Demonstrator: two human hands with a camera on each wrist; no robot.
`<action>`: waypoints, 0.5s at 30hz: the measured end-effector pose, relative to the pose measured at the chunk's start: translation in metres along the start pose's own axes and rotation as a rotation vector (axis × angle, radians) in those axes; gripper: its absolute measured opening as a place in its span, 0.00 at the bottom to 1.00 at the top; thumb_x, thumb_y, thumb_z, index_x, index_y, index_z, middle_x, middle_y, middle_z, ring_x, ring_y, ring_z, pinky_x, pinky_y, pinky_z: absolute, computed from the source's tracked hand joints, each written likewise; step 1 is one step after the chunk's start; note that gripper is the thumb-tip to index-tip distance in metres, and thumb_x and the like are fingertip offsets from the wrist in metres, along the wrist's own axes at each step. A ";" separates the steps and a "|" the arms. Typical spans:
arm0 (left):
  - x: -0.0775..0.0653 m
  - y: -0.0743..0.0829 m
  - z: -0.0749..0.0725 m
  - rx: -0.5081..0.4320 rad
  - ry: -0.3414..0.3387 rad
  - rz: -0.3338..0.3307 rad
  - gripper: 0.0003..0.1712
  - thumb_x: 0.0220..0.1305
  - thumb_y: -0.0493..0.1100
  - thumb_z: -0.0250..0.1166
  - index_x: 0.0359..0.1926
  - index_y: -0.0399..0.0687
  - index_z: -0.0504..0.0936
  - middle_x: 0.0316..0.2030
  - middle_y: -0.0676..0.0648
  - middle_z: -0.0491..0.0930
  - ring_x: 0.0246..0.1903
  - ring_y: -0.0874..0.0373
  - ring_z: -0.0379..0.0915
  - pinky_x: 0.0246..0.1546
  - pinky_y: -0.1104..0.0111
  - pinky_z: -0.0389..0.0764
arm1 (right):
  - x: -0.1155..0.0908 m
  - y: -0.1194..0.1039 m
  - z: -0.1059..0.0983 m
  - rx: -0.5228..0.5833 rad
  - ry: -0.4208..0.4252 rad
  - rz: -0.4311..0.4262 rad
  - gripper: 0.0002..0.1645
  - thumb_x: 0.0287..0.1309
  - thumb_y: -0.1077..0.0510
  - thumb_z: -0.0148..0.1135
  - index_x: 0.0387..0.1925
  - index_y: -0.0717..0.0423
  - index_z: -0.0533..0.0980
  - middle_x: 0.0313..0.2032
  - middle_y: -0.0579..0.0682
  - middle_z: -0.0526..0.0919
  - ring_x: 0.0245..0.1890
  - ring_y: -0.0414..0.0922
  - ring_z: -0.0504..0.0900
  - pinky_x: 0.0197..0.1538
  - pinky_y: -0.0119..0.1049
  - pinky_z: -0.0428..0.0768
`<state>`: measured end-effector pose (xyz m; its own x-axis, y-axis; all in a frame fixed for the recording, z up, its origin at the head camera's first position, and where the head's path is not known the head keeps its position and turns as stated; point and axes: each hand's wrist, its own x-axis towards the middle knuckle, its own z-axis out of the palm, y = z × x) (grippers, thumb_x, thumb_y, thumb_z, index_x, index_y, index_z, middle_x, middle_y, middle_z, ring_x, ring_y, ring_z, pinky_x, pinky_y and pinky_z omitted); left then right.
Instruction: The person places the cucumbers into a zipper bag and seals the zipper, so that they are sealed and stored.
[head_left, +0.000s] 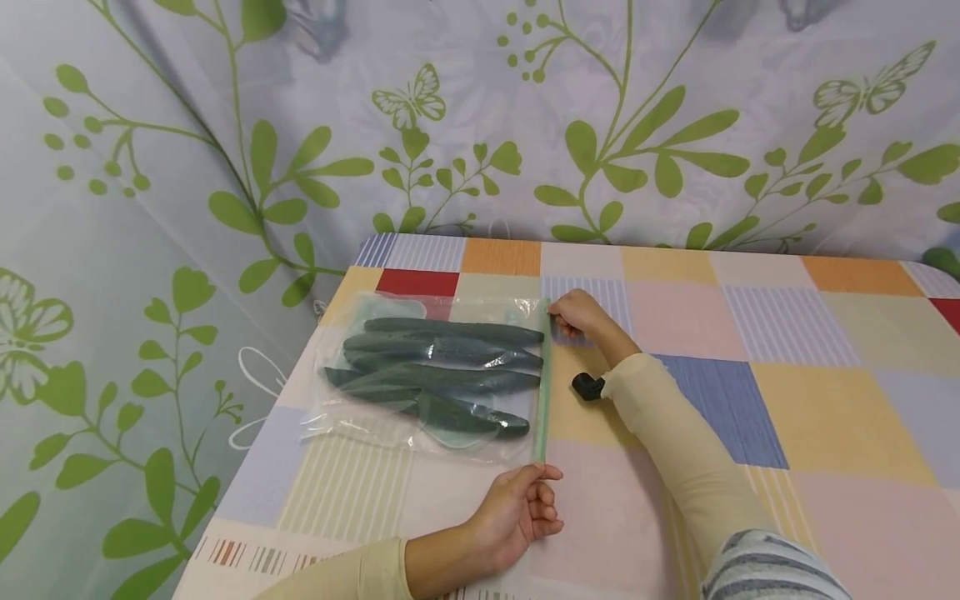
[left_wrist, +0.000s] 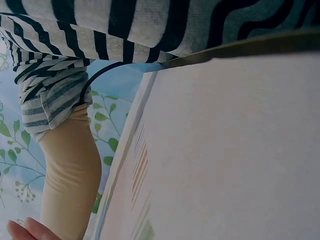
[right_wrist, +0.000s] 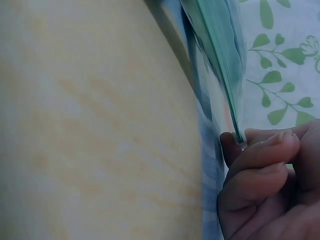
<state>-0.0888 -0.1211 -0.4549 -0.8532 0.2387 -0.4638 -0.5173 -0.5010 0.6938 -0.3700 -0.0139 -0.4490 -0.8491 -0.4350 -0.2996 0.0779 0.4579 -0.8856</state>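
A clear zip bag [head_left: 480, 310] lies flat on the table with several dark green cucumbers [head_left: 442, 379] side by side inside. Its green zip strip [head_left: 544, 392] runs along the right side. At the strip's near end, my left hand [head_left: 506, 521] pinches the corner between thumb and forefinger, the other fingers loosely curled. My right hand [head_left: 581, 317] grips the far end. In the right wrist view, the green strip [right_wrist: 225, 75] ends between the right hand's [right_wrist: 270, 185] fingertips. Only a few left fingertips [left_wrist: 32, 231] show in the left wrist view; the bag is out of sight there.
A patchwork-patterned cloth [head_left: 840, 417] covers the table. Behind and to the left hangs a leaf-print curtain [head_left: 480, 108]. A small black device [head_left: 587, 386] sits by the right wrist. The striped shirt [left_wrist: 150, 30] is close to the table's edge.
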 end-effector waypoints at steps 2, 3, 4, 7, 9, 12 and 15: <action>-0.001 0.000 0.000 0.001 -0.004 -0.004 0.08 0.64 0.44 0.50 0.35 0.48 0.74 0.14 0.60 0.69 0.14 0.72 0.68 0.22 0.76 0.76 | 0.001 -0.001 0.001 -0.006 0.022 0.024 0.22 0.58 0.60 0.49 0.08 0.54 0.64 0.07 0.44 0.63 0.08 0.38 0.63 0.16 0.30 0.64; -0.001 0.001 0.000 0.001 -0.003 -0.003 0.08 0.63 0.44 0.50 0.35 0.48 0.74 0.14 0.60 0.69 0.14 0.72 0.68 0.21 0.76 0.76 | 0.001 -0.002 0.001 -0.007 0.030 0.030 0.23 0.59 0.60 0.48 0.08 0.54 0.63 0.06 0.44 0.62 0.08 0.38 0.63 0.15 0.30 0.63; -0.001 0.001 0.000 0.001 -0.002 -0.001 0.08 0.63 0.44 0.50 0.35 0.47 0.75 0.14 0.60 0.69 0.14 0.72 0.67 0.21 0.76 0.76 | 0.001 -0.004 0.001 -0.007 0.036 0.038 0.24 0.59 0.60 0.48 0.08 0.54 0.63 0.06 0.44 0.62 0.08 0.38 0.62 0.15 0.30 0.63; 0.000 0.003 0.000 0.006 0.010 0.013 0.10 0.62 0.44 0.51 0.36 0.45 0.76 0.14 0.60 0.69 0.14 0.72 0.67 0.22 0.77 0.75 | 0.003 -0.007 0.002 -0.008 0.039 0.049 0.25 0.60 0.60 0.48 0.06 0.52 0.62 0.06 0.43 0.62 0.08 0.39 0.62 0.16 0.30 0.63; 0.000 0.004 -0.001 0.010 0.016 0.013 0.12 0.62 0.44 0.51 0.39 0.43 0.77 0.14 0.60 0.69 0.14 0.72 0.67 0.22 0.77 0.75 | 0.003 -0.010 0.003 -0.018 0.019 0.046 0.25 0.61 0.59 0.47 0.07 0.53 0.62 0.06 0.43 0.62 0.08 0.39 0.63 0.16 0.30 0.64; 0.001 0.006 -0.004 0.027 0.003 -0.009 0.17 0.62 0.45 0.51 0.45 0.38 0.77 0.14 0.60 0.69 0.14 0.72 0.68 0.23 0.76 0.76 | 0.002 -0.011 0.003 -0.057 -0.008 0.031 0.22 0.62 0.58 0.47 0.11 0.58 0.66 0.08 0.44 0.63 0.10 0.38 0.64 0.17 0.30 0.66; 0.001 0.009 -0.007 0.062 -0.053 -0.052 0.23 0.65 0.47 0.49 0.52 0.35 0.74 0.15 0.60 0.71 0.15 0.71 0.70 0.25 0.75 0.77 | -0.001 -0.009 -0.003 -0.127 -0.034 0.005 0.18 0.64 0.55 0.47 0.28 0.66 0.72 0.12 0.44 0.67 0.13 0.38 0.67 0.21 0.30 0.70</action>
<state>-0.0938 -0.1312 -0.4527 -0.8268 0.3071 -0.4712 -0.5623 -0.4345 0.7036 -0.3717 -0.0148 -0.4396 -0.8304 -0.4575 -0.3181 0.0138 0.5537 -0.8326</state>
